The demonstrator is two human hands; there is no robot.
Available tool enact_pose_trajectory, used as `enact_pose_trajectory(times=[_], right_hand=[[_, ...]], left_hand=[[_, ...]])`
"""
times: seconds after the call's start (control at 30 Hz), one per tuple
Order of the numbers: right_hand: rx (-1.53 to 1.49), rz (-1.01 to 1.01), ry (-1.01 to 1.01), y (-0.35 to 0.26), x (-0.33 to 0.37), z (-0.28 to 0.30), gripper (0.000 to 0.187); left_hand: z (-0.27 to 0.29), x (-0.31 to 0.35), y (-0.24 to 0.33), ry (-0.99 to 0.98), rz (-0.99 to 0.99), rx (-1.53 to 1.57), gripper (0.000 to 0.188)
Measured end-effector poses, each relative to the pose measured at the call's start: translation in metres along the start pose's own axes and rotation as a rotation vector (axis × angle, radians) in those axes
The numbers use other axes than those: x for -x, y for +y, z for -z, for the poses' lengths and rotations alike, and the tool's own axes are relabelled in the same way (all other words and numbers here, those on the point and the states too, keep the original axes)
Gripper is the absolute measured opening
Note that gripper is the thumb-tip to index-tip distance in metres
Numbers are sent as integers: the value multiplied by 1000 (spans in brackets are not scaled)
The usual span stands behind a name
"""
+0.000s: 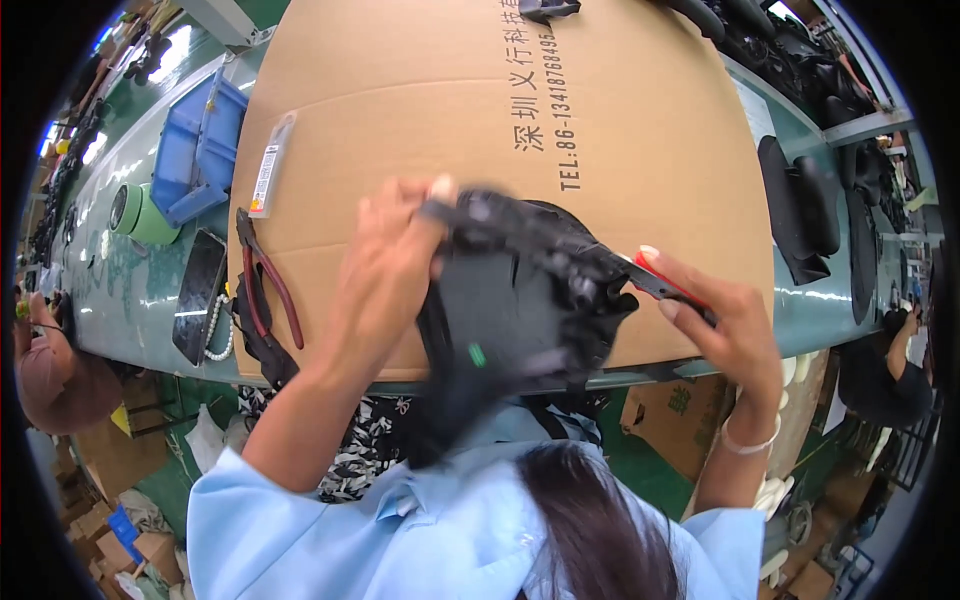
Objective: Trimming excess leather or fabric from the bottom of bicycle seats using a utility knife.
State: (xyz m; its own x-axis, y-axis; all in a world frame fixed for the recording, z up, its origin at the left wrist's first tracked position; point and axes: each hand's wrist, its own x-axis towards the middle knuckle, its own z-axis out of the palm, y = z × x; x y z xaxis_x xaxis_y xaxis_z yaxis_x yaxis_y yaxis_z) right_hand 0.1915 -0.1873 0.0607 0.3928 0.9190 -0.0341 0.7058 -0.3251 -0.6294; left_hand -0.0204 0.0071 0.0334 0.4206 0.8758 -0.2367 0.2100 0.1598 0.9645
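In front of me, over the cardboard, is a black item (500,305) with a smooth panel, a bunched, gathered edge and a small green mark. Its lower part is smeared by motion and hangs past the table edge. My left hand (395,235) is closed on its upper left edge, with the fingertips blurred. A red and black utility knife (668,283) is gripped in my right hand (725,320), its tip against the gathered right edge. Whether the blade is in the material I cannot tell.
A printed cardboard sheet (400,120) covers the table. At its left lie red-handled pliers (265,275), a clear slim case (270,170) and a dark phone (200,295); beyond are a blue bin (195,150) and a green tape roll (150,215). Black pieces (800,210) lie right. People sit both sides.
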Motion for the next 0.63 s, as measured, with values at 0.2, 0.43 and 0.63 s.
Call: enact_pose_trajectory(times=[0.2, 0.43, 0.63], right_hand=[[87, 313, -528, -16, -63, 25, 45], [36, 176, -448, 1, -26, 7, 52], [99, -29, -215, -40, 49, -3, 59]], left_hand=[[-1, -1, 33, -778, -552, -50, 55], [-25, -32, 30, -513, -378, 350, 46], [7, -32, 70, -242, -639, 765, 54]])
